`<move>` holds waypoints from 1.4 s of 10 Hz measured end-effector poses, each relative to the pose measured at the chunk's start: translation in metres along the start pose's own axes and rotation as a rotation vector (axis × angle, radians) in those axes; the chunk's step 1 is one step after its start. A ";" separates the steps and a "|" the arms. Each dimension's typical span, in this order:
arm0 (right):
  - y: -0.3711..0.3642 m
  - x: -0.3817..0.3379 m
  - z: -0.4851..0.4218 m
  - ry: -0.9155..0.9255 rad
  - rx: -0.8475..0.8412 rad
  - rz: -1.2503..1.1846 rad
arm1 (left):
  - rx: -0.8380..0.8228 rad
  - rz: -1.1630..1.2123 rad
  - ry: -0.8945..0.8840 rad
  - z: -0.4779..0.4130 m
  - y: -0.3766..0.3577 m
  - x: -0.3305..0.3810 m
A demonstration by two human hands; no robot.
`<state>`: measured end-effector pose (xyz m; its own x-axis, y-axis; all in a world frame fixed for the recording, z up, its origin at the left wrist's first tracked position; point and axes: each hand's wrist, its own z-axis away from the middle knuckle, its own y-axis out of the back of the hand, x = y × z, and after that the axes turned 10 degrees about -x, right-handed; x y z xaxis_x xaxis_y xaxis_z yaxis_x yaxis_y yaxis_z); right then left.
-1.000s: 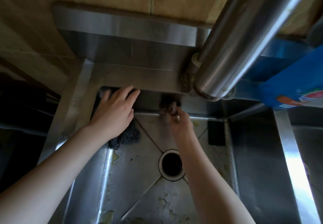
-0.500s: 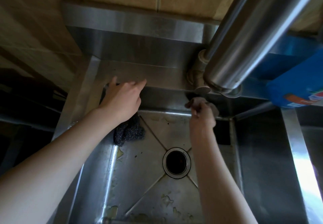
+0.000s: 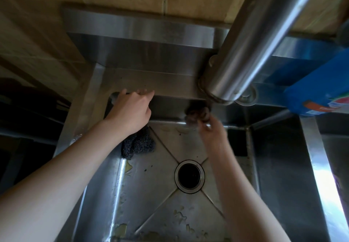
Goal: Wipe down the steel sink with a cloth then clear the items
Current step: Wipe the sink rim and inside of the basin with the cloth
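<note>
The steel sink point(image 3: 151, 194) is being viewed from above, with the drain point(image 3: 189, 176) near the middle of its floor. A dark, crumpled cloth point(image 3: 197, 115) is being pinched in the grip of the right hand point(image 3: 211, 130), whose fingers are closed around it, and it is being pressed against the back wall of the basin, just under the base of the large steel faucet point(image 3: 251, 43). The right hand is blurred, so the exact finger placement cannot be told. The left hand point(image 3: 130, 113) is being rested on the back rim near the left corner, its grip loose, fingers apart and closed on nothing. A dark mesh scrubber point(image 3: 138, 144) is lying in the back-left corner of the basin floor, partly hidden under the left wrist. A blue packet point(image 3: 317, 94) is being kept on the ledge at the right.

Wiping appears to be in hand, and yellowish residue is being left on the floor near the front. For a good pass, the cloth is best being kept flat against the steel with firm pressure, worked along the seam where wall meets floor, then drawn toward the drain. The scrubber is probably best lifted out before that corner is wiped.
</note>
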<state>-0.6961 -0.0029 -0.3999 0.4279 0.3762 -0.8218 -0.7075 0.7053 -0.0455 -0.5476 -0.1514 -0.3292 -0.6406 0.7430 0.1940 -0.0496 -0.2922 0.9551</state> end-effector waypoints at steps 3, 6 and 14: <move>0.072 -0.008 -0.026 0.009 0.200 -0.813 | -0.035 -0.029 0.007 -0.001 -0.010 0.000; -0.061 0.015 -0.039 -0.247 0.146 -0.787 | -0.143 -0.012 0.037 -0.005 -0.014 -0.001; 0.067 0.036 0.062 -0.037 0.127 -0.322 | -0.115 0.010 0.010 0.064 -0.047 -0.023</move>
<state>-0.6928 0.0950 -0.3971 0.6394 0.1418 -0.7557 -0.4580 0.8597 -0.2261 -0.4816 -0.1157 -0.3641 -0.6492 0.7338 0.2003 -0.1309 -0.3671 0.9209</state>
